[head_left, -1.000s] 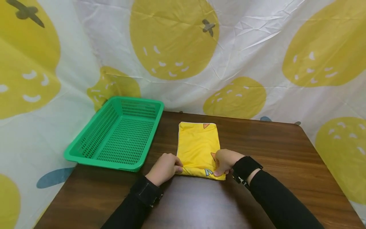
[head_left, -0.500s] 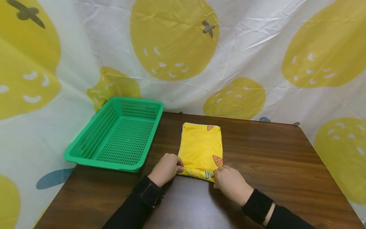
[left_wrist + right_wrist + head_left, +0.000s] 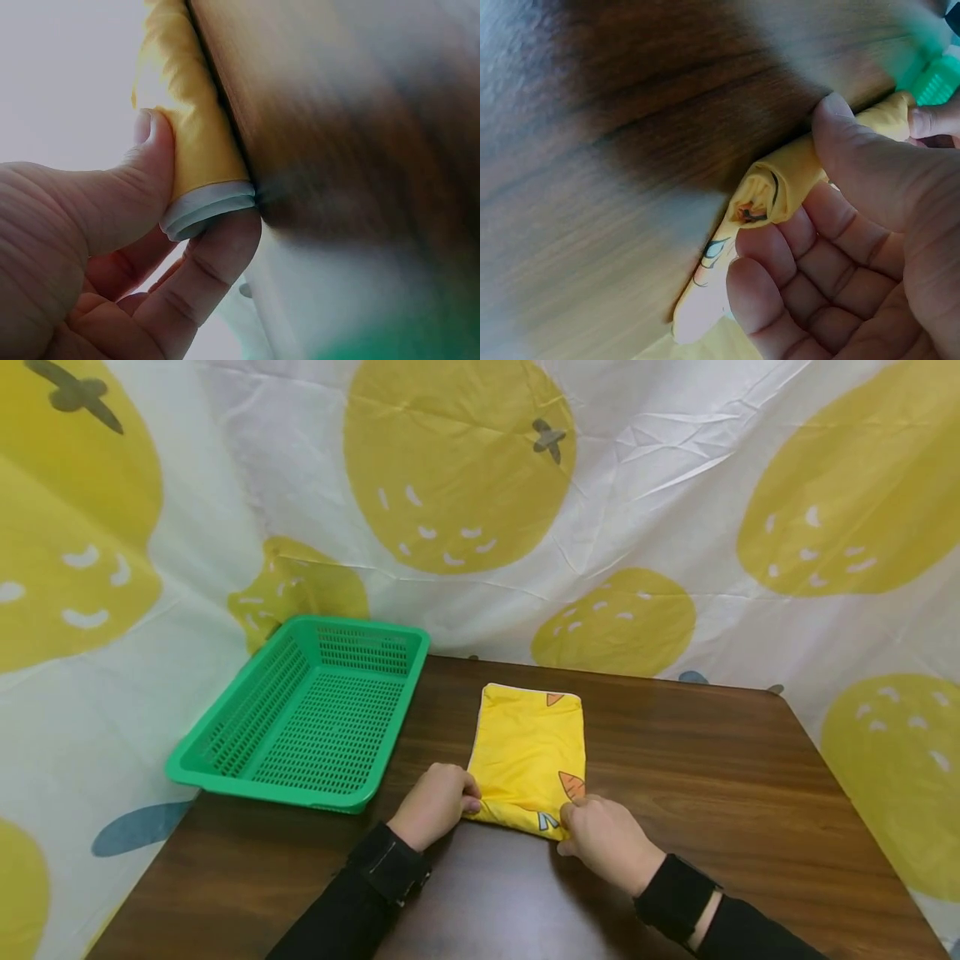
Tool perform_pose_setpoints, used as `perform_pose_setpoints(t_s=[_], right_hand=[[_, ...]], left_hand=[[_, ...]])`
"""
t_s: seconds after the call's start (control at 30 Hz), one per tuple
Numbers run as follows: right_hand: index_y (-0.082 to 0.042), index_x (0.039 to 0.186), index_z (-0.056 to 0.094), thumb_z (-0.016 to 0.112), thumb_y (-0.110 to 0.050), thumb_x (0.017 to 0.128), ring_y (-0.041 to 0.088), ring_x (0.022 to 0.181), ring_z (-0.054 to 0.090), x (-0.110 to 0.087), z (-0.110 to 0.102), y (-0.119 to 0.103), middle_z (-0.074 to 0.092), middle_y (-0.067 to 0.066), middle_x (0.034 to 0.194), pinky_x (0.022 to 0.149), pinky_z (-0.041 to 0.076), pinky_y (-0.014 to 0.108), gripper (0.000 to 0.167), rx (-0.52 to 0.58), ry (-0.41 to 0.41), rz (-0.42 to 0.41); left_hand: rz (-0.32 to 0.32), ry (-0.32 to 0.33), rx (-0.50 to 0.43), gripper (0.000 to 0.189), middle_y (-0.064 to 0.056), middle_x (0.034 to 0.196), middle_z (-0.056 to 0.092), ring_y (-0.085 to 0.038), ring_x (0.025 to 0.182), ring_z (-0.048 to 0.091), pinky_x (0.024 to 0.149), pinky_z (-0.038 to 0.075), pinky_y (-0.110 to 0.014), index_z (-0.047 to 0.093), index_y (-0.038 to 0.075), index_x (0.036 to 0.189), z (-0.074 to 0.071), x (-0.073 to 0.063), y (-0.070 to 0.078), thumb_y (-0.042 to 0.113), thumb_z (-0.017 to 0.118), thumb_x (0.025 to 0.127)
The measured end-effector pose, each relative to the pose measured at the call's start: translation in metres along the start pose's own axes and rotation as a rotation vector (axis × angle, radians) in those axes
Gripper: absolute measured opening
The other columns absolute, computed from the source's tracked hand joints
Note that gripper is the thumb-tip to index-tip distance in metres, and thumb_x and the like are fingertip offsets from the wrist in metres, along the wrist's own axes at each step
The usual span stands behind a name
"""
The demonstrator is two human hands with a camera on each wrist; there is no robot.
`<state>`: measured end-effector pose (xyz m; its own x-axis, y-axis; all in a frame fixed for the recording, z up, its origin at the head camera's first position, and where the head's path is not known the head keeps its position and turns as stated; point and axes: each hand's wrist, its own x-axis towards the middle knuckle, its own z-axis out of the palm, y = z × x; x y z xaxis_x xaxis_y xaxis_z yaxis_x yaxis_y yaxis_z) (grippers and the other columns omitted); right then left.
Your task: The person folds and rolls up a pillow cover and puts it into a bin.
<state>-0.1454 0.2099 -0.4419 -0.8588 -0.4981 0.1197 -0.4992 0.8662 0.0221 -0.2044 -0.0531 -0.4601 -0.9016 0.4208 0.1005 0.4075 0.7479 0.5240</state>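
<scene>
Shows 1 clear shift from 1 second ago: right hand (image 3: 607, 839) back toward 5 o'clock, carrot print (image 3: 572, 786) bared just beyond the knuckles, and the far edge of the yellow cloth (image 3: 528, 735) nudged slightly toward 3 o'clock. Leaves that cloth lying on the wooden table (image 3: 697, 760), at 3 o'clock from the green basket (image 3: 337, 710) and well inside the table's edges. Pinches the rolled near edge (image 3: 513, 817) at 7 o'clock with the left hand (image 3: 437, 807), thumb against the roll and index finger curled at the pale trim (image 3: 214, 202). Grips the other end at 5 o'clock with the right hand, thumb over the roll. Probably handles as light, soft and limp, not fragile, but apt to loosen or skew if held at only 1 end. Best held by both ends, with even tension. Hard to count: layers within the spiral, dim in the right wrist view. Hidden: underside of the cloth. Cut off in the left wrist view: most of the cloth, against a washed-out background.
</scene>
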Motion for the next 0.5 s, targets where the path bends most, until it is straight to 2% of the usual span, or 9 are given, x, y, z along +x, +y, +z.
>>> perform_pose_setpoints(t_s=[0.17,0.3,0.5], right_hand=[[-0.012,0.084,0.059,0.095,-0.027,0.077,0.013,0.064,0.054,-0.002,0.007,0.000,0.056,-0.002,0.067,0.058,0.048,0.031,0.039,-0.027,0.080,-0.040],[-0.012,0.086,0.062,0.093,-0.021,0.080,0.015,0.070,0.059,-0.002,0.012,-0.001,0.062,-0.001,0.074,0.063,0.051,0.031,0.032,-0.035,0.133,-0.091],[-0.012,0.081,0.063,0.090,-0.014,0.082,0.015,0.072,0.060,0.004,0.016,0.002,0.062,-0.002,0.075,0.067,0.052,0.031,0.027,-0.046,0.134,-0.139]], left_hand=[[-0.003,0.001,0.009,0.008,0.000,0.087,0.077,-0.014,0.077,0.065,0.076,0.057,-0.032,0.083,0.010,0.089,0.000,-0.001,0.001,0.017,0.083,0.092],[0.000,0.001,0.019,0.009,0.000,0.084,0.076,-0.013,0.074,0.063,0.074,0.056,-0.032,0.083,0.010,0.087,-0.002,-0.002,0.003,0.017,0.082,0.093],[0.009,0.006,0.048,0.010,0.002,0.082,0.074,-0.011,0.072,0.061,0.071,0.054,-0.030,0.081,0.012,0.085,0.001,-0.002,0.004,0.018,0.082,0.093]])
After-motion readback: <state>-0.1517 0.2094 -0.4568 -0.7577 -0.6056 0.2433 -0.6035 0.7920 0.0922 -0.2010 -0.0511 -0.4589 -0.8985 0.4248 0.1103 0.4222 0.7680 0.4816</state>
